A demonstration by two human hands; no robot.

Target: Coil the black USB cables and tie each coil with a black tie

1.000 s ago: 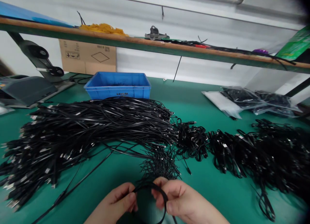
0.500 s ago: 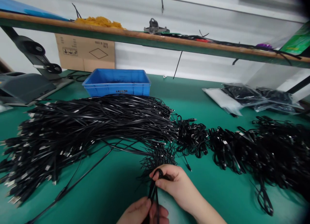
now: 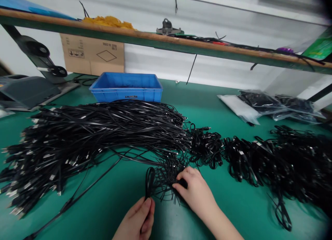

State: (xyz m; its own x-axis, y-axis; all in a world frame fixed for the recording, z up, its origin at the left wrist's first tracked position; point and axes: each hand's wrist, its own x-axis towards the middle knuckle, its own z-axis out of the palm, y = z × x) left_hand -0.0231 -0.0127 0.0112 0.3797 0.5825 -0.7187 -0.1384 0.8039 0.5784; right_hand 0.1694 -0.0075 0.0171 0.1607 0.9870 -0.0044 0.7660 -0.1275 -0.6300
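Observation:
My left hand (image 3: 137,217) is closed around a black cable folded into a bundle (image 3: 149,181), whose loop stands up above the thumb. To its right, my right hand (image 3: 193,188) is at the edge of a heap of thin black wire ties (image 3: 168,170). Its thumb and fingertips are pinched at the ties, and the exact strand between them is hard to make out. A large pile of straight black cables (image 3: 116,125) lies behind both hands, with connectors at its left end.
Coiled cables (image 3: 207,146) lie in heaps toward the right (image 3: 259,160). A blue bin (image 3: 127,94) stands behind the cable pile, and plastic bags (image 3: 238,106) rest at the back right. A shelf (image 3: 145,35) spans the bench above. A grey machine (image 3: 28,91) stands at left.
My right hand has let go of the folded cable and moved right onto the wire ties. My left hand has shifted left, keeping the bundle, which now stands with its loop up.

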